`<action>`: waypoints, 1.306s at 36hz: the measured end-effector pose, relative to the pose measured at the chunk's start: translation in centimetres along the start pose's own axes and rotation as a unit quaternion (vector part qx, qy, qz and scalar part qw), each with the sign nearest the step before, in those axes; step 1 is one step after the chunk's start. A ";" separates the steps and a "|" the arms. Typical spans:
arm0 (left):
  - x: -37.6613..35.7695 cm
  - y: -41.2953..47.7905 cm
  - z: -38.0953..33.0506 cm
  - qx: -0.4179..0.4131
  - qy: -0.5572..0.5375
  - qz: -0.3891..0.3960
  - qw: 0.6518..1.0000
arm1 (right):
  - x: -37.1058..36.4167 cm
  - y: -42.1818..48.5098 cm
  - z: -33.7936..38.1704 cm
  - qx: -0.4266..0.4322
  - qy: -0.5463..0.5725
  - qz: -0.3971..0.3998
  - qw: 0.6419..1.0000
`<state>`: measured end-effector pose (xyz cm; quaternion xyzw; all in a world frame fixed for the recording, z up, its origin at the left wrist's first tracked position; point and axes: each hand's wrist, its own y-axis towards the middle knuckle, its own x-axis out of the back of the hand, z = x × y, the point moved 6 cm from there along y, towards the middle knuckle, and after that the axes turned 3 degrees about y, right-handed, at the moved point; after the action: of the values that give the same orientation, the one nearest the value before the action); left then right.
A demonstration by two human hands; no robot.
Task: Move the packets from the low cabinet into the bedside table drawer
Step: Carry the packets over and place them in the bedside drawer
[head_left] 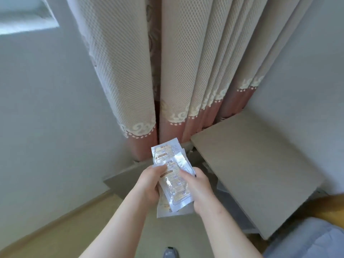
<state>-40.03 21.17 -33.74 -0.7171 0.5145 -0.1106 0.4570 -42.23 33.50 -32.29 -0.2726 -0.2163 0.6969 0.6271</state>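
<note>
Packets form a loose stack held in the air, just off the left edge of the bedside table. The left hand pinches their left side, thumb on top, and the right hand curls round the right side. They seem collected but not yet stowed. The tabletop hides the drawer, and I cannot make out the low cabinet or any remaining packets.

print on the packets is blurred; the shoe is cut off below
</note>
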 end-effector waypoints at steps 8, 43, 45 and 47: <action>9.7 -7.3 -4.7 -0.124 -0.119 -0.083 0.982 | -11.9 -4.9 1.1 0.021 -0.082 0.172 0.981; 70.1 -52.2 21.2 -0.274 -0.520 -0.585 0.559 | -67.3 -43.5 -37.9 -0.064 -0.403 0.637 0.654; 72.3 -52.7 21.7 -0.263 -0.523 -0.601 0.544 | -69.6 -44.3 -39.2 -0.074 -0.397 0.649 0.645; 75.0 -52.8 21.2 -0.262 -0.520 -0.610 0.538 | -72.5 -44.7 -40.1 -0.078 -0.389 0.652 0.647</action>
<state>40.37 -27.51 -28.29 -0.8767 -0.3694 0.1696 0.2574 22.38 -34.72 -26.07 -0.0948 -0.2603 0.9485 -0.1539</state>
